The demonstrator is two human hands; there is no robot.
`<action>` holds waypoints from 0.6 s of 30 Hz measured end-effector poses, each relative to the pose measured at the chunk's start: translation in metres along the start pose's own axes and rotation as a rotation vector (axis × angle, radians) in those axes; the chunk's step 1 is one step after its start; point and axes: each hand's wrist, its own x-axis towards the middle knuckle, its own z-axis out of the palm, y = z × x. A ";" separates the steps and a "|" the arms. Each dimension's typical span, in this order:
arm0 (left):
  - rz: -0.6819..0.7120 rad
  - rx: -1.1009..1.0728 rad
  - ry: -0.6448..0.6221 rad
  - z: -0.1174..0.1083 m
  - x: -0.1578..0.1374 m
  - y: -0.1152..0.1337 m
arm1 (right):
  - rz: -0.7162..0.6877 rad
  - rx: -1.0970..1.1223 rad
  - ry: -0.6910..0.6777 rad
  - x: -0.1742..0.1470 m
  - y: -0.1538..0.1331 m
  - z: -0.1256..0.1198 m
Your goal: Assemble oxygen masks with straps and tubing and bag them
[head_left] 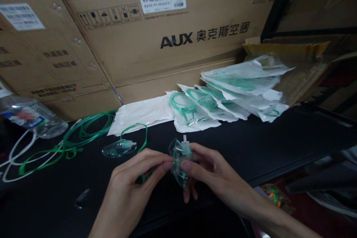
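A clear oxygen mask with a white connector on top is gripped by my right hand, thumb on its front and fingers behind. At the mask's left edge, my left hand pinches thumb and forefinger together on a green elastic strap, mostly hidden by the fingers. Beyond my left hand, a second clear mask lies on the black tabletop. A loop of green strap rises beside that mask and passes behind my left hand.
Several white-and-clear packets holding green tubing lean along the back right. A white packet lies beside them. Coiled green tubing, a white cable and a clear bottle are at left. Large cardboard boxes stand behind.
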 end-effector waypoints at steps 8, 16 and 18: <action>0.009 -0.001 0.045 -0.001 0.003 0.005 | -0.009 -0.028 0.023 0.001 0.001 0.000; -0.043 -0.108 -0.018 -0.004 0.000 0.005 | -0.012 -0.101 0.029 -0.001 0.004 -0.001; -0.077 -0.141 -0.020 -0.002 -0.004 0.001 | -0.005 -0.098 0.018 -0.001 0.005 -0.002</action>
